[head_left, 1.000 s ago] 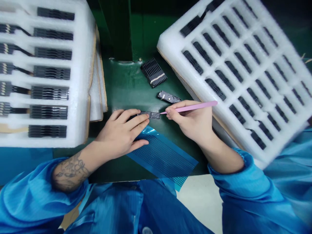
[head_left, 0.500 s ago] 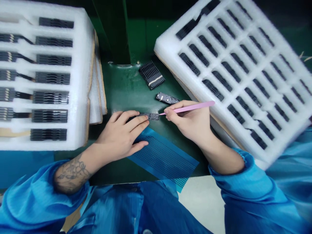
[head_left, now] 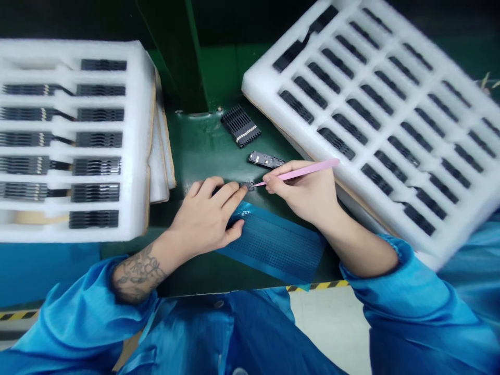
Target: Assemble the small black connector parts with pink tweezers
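Observation:
My left hand [head_left: 207,221] lies over a slim black electronic part [head_left: 246,185] on the table. Its fingers are stretched out and rest on the part, covering most of it, while the thumb sticks out to the side. In my right hand [head_left: 307,194], thumb and fingers are closed around pink tweezers [head_left: 307,170]. The tips of the tweezers touch or nearly touch the exposed right end of the part. Just beyond lies a second slim part [head_left: 266,159] with light patches. A perforated blue sheet [head_left: 277,242] lies below my hands.
Farther back sits a stack of black parts [head_left: 241,126] side by side. White foam trays [head_left: 135,140] holding black parts stand at the left. Another foam tray [head_left: 260,78], filled with black parts, lies slanted at the right. The table [head_left: 191,140] is green.
My left fingers have slid slightly right and cover more of the part. The tweezers stay at its right end. The whole view has shifted a little.

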The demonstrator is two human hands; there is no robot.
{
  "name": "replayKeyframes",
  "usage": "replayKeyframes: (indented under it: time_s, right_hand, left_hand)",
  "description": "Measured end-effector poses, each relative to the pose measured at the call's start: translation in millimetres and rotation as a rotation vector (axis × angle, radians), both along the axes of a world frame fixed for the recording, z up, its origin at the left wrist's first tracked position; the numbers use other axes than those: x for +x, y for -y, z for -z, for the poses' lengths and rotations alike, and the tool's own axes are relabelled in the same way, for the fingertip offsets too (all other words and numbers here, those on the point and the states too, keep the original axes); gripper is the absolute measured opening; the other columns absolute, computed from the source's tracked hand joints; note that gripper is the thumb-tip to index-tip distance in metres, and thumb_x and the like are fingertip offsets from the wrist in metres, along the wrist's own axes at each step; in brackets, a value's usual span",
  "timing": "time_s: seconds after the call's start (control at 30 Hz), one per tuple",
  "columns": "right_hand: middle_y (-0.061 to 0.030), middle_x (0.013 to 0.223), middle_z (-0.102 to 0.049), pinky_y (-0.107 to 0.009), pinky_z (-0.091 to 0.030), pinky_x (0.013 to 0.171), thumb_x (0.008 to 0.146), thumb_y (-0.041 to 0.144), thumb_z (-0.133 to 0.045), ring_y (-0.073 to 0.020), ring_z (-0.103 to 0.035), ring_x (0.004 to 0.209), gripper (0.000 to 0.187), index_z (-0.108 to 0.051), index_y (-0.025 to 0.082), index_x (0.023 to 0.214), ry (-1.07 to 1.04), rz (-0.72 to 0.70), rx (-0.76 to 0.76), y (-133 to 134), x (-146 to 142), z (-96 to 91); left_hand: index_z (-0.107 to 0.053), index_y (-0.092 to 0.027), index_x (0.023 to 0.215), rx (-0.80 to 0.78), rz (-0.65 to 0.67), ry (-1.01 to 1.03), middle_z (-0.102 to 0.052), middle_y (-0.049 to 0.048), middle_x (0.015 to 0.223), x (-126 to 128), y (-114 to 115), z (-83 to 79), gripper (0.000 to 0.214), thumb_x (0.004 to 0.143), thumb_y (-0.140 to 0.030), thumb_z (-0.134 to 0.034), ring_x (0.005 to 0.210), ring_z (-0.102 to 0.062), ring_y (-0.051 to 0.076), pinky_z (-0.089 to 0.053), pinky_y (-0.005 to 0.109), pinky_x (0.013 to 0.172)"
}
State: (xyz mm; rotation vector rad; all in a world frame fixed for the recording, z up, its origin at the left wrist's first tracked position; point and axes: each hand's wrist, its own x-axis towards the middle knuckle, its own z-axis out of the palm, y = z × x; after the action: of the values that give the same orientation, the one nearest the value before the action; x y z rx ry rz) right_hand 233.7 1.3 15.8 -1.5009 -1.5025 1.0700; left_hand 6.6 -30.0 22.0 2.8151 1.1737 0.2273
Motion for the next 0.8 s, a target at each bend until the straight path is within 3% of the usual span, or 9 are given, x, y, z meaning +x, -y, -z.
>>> replayKeyframes:
  time_s: [0.17, 0.8]
  right_hand:
    - [-0.0047, 0.069, -0.075, -0.029, -0.053, 0.054, 0.078, 0.028, -0.080, -0.0171, -0.068, 0.059, 0.011, -0.077, 0.017, 0.078, -0.016, -0.009, -0.003, 0.1, 1.8, 2.5]
    - [-0.0060, 0.075, -0.076, -0.030, -0.057, 0.057, 0.080, 0.033, -0.081, -0.0184, -0.069, 0.064, 0.015, -0.077, 0.018, 0.081, -0.002, 0.024, 0.024, 1.0, -1.9, 8.5]
  left_hand:
    - [-0.062, -0.011, 0.132, 0.010, 0.007, 0.039, -0.065, 0.0109, 0.131, -3.0, -1.5, 2.4, 0.049, 0.093, -0.041, -0.056, 0.112, -0.052, 0.034, -0.044, 0.047, 0.085]
    - [-0.062, -0.011, 0.134, -0.008, 0.012, 0.048, -0.065, 0.0122, 0.131, -2.8, -1.8, 2.2, 0.050, 0.092, -0.039, -0.057, 0.111, -0.053, 0.034, -0.045, 0.048, 0.083]
